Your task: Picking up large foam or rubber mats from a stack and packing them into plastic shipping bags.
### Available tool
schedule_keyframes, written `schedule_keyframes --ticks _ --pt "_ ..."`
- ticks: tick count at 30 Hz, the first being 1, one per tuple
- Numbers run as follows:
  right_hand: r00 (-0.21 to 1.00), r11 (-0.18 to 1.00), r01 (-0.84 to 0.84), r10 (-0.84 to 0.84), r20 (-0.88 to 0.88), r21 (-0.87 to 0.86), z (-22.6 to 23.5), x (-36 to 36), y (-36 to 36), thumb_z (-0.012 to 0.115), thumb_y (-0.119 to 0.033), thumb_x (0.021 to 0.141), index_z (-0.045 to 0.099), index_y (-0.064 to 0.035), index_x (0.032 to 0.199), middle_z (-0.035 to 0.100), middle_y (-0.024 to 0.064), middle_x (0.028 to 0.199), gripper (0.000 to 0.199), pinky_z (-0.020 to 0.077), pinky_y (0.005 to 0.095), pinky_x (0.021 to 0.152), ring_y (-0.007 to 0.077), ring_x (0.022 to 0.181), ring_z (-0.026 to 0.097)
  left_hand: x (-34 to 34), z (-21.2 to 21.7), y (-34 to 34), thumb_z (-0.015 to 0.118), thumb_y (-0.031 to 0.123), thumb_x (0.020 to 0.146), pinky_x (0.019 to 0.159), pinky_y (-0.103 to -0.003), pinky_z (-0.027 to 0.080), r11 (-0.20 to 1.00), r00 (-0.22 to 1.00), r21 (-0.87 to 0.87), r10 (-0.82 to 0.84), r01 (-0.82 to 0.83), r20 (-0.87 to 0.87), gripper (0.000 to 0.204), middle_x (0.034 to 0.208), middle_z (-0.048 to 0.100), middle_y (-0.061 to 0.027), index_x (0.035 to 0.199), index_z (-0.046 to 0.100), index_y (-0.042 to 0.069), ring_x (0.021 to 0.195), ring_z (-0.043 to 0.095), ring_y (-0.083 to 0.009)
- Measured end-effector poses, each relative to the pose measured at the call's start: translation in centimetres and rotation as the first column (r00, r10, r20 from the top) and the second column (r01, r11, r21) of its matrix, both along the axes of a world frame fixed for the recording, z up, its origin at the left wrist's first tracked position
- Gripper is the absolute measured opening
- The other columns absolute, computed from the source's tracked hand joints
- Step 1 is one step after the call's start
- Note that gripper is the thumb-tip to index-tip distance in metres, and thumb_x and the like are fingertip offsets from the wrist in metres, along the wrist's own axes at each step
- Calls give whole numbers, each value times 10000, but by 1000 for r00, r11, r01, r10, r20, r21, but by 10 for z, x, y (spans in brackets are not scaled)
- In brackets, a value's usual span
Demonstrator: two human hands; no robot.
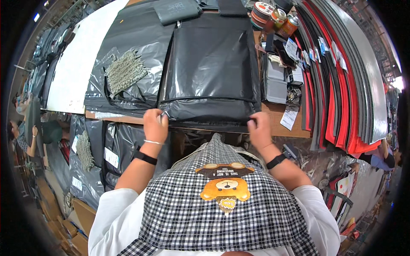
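Observation:
A large black plastic bag [209,64] lies flat on the table in front of me, its near end folded or creased across. At the bag's near left corner is my left hand [154,126], closed with the fingers pinching the edge. My right hand [259,130] is closed at the near right corner, fingertips on the plastic. What lies inside the bag is hidden. Left of it, another dark plastic-covered stack [128,38] carries a grey-beige woven mat piece [127,72].
Folded dark bags [176,9] lie at the far edge. On the right are tape rolls [262,15], spray cans [288,26], a box of cards [275,81] and a long row of red, black and grey mats [337,77]. A white sheet [79,59] lies left. Other people work at both sides.

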State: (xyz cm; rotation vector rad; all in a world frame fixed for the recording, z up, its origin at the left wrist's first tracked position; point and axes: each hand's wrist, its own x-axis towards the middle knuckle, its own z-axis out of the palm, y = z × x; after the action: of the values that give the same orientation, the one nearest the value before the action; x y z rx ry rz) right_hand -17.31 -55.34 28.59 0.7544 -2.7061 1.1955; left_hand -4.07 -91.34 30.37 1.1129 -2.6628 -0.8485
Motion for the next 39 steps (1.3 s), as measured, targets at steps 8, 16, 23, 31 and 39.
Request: schedule_keyframes --ticks 8,16,23,31,39 --pt "974 890 -220 222 41 400 -29 -57 -67 551 -421 910 288 -14 1466 263 193 1534 737 201 443 1163 318 1430 239 -74 -37 35 674 477 814 1160 -430 203 979 982 -77 -184 188 51 1008 1506 169 -343 1462 153 -94 1404 194 -462" --pt "915 892 -350 260 308 287 -28 2 42 602 -405 879 378 1 1405 373 226 1465 701 281 452 1127 351 1381 325 -98 -25 41 667 487 820 1033 -446 364 992 982 -121 1 22 190 913 1295 507 -321 1402 305 -116 1203 472 -455" --pt "639 575 607 -764 93 549 -59 -56 153 704 -362 817 587 -3 1154 610 257 1147 506 439 451 964 387 1108 572 -94 -60 32 609 385 887 984 -482 389 951 998 -308 22 -2 62 689 1200 545 -282 1369 386 -54 1127 501 -446" --pt "522 643 488 -757 393 590 -71 -88 192 736 -315 798 699 56 955 690 254 951 405 504 468 805 360 884 675 -91 -73 20 621 282 886 1007 -471 375 968 997 -250 43 -25 64 621 1266 518 -278 1371 394 -31 1175 491 -402" --pt "166 586 777 -542 824 229 -73 -97 200 724 -214 833 669 38 779 651 127 694 263 458 358 515 213 565 637 -102 -6 137 627 386 864 1086 -611 236 495 539 -222 -717 840 442 764 1546 247 -148 1482 280 101 1417 209 -386"
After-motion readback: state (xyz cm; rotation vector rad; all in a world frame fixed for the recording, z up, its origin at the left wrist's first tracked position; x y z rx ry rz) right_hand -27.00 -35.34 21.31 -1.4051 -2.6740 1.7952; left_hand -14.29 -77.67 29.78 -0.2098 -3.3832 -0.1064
